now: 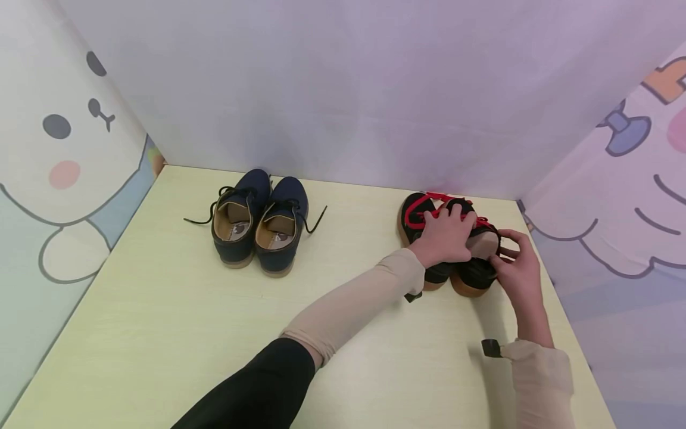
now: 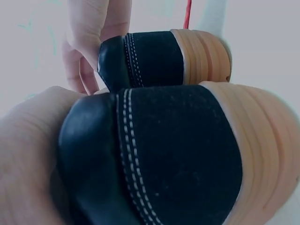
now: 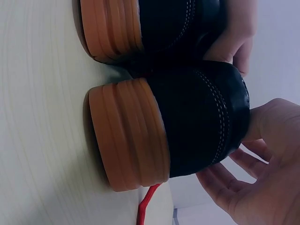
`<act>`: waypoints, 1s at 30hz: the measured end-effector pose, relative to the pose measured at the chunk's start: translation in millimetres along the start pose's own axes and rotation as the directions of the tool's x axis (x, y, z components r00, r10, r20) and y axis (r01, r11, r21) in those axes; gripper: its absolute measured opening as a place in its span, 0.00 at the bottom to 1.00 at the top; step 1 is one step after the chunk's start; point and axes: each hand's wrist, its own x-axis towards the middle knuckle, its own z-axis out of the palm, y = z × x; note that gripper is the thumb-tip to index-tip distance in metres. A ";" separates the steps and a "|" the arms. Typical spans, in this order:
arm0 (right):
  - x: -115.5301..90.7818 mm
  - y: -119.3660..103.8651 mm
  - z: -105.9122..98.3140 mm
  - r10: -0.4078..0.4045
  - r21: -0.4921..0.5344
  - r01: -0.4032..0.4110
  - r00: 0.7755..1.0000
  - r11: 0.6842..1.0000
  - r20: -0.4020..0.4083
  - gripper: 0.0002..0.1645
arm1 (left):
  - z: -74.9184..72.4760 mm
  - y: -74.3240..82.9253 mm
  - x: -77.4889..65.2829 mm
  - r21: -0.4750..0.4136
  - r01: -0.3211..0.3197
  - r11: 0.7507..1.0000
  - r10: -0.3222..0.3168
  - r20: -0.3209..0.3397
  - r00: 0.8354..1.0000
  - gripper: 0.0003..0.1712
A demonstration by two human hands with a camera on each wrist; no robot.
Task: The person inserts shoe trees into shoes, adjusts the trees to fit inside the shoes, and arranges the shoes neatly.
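A pair of black shoes with red laces and tan soles stands at the right of the table, heels toward me. My right hand [image 1: 518,265] holds the collar of the right black shoe [image 1: 474,275] from its outer side, thumb at the rim. My left hand [image 1: 443,237] lies across the pair from the left, its fingers over the red laces [image 1: 414,210] and its thumb by the right shoe's opening. Beneath it the left black shoe [image 2: 187,145] is partly covered; its heel shows large in the left wrist view. The left fingertips' exact contact is hidden.
Navy lace-up shoes [image 1: 289,208] stand side by side at the back left, black laces loose at both sides. The pale wooden table [image 1: 214,333] meets a white cloth wall [image 1: 332,89] behind, and printed cartoon curtains [image 1: 605,238] flank it.
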 end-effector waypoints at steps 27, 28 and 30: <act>7.5 -9.8 10.6 0.022 -0.055 -0.027 0.996 0.998 -0.087 0.40 | 4.6 13.2 2.0 -0.014 0.131 0.991 -0.132 -0.050 0.990 0.36; 7.2 -9.8 10.3 0.013 -0.057 -0.018 0.997 0.998 -0.078 0.40 | 4.2 12.6 1.9 -0.017 0.124 0.992 -0.125 -0.049 0.991 0.37; 6.6 -9.7 9.5 -0.005 -0.065 0.002 0.999 0.998 -0.054 0.41 | 2.6 10.8 1.6 -0.021 0.102 0.995 -0.103 -0.037 0.994 0.38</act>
